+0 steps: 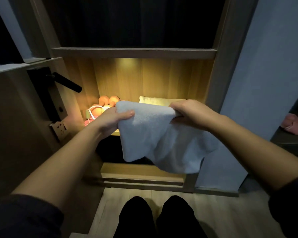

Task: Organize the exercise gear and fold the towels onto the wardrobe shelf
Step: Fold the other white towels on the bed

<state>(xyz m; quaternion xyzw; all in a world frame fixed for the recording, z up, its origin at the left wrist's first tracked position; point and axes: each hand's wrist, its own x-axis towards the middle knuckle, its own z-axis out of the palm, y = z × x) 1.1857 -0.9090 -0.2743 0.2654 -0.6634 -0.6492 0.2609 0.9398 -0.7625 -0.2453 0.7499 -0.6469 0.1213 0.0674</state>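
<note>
Now, limp fluffy pale-blue towel (153, 134), top edge in the grip of left hand (110, 121) and right hand (189, 114).

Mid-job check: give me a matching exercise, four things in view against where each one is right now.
Things:
1. white towel
2. orange dumbbells
3. folded towel
4. black door handle

Places:
A. back left of the lit shelf
B. on the door at far left
C. held between left hand and right hand
D. back right of the lit shelf

Pairs: 1-C, 2-A, 3-D, 4-B
</note>
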